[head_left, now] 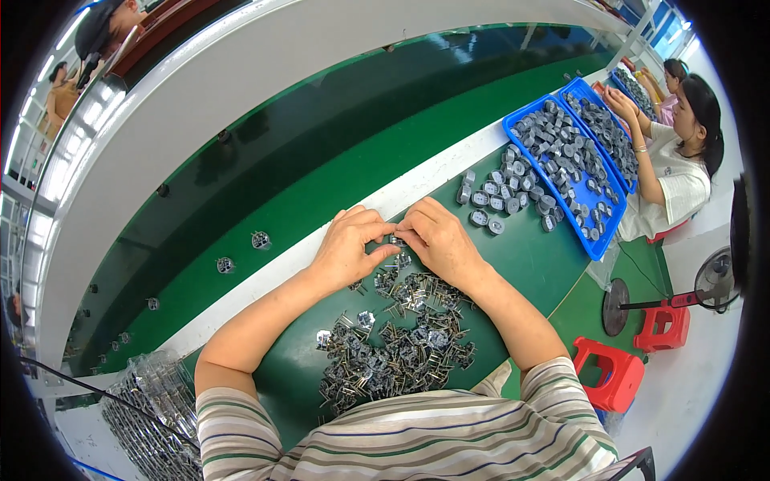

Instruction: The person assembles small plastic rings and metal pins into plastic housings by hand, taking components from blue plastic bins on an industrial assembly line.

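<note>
The left hand (353,244) and right hand (439,240) meet at the fingertips, equally near, both narrowed to a pinch on a small metallic part (397,240), mostly covered; its long axis cannot be told. Pronged pieces (393,353) lie heaped toward the body, between the forearms. Grey housings (509,188) and a blue tray (611,232) stand rightward; a white ledge (249,292) runs just beyond.

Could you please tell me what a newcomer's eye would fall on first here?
Probably the heap of pronged metal parts on the green table, lying right before the striped shirt. The eye may then jump to the two bright blue trays full of gray round pieces at upper right, and to the red stools on the floor below them.
</note>
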Available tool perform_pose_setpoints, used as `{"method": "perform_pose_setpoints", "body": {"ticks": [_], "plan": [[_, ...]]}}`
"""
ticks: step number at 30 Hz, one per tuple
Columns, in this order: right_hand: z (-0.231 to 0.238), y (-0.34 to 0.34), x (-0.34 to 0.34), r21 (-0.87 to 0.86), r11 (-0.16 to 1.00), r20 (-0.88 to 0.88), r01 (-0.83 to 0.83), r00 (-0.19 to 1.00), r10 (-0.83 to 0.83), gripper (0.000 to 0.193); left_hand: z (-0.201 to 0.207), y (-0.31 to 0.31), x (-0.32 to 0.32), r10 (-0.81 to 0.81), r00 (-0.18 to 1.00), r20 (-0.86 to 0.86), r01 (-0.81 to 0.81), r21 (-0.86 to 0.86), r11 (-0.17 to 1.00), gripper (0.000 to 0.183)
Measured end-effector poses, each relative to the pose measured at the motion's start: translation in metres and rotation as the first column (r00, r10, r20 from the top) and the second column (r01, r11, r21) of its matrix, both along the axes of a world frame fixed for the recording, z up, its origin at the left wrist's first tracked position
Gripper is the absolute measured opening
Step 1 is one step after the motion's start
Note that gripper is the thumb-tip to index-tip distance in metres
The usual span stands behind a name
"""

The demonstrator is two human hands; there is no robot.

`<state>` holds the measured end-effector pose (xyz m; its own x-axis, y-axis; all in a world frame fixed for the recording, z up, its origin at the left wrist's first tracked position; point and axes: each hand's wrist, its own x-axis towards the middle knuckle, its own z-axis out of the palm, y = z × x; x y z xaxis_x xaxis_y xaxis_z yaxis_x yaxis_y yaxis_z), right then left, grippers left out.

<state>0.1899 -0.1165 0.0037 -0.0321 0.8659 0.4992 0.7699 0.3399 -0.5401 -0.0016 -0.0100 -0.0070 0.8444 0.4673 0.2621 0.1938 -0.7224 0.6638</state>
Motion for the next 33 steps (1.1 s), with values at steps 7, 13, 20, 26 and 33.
{"method": "perform_pose_setpoints", "body": {"ticks": [7, 13, 20, 26, 33], "plan": [[0.018, -0.015, 0.016, -0.425, 0.905, -0.331, -0.001, 0.931, -0.154, 0.024, 0.003, 0.003, -0.003, 0.019, 0.998, 0.066, -0.018, -0.021, 1.000, 0.032], [0.017, -0.016, 0.015, -0.326, 0.910, -0.241, -0.257, 0.953, 0.183, 0.016, 0.028, 0.055, -0.026, 0.323, 0.945, -0.042, -0.325, -0.040, 0.945, 0.024], [0.010, -0.011, 0.019, -0.253, 0.965, -0.162, -0.067, 0.986, 0.026, 0.010, 0.029, 0.066, -0.046, 0.381, 0.921, -0.087, -0.351, 0.245, 0.904, 0.044], [0.007, -0.010, 0.020, -0.242, 0.970, -0.086, 0.021, 0.995, -0.043, 0.009, 0.063, 0.026, -0.039, -0.319, 0.876, -0.362, 0.355, 0.035, 0.934, 0.039], [0.007, -0.012, 0.022, -0.323, 0.946, -0.176, 0.032, 0.980, -0.093, 0.010, 0.041, 0.001, -0.011, -0.126, 0.991, -0.040, 0.110, -0.275, 0.955, 0.022]]}}
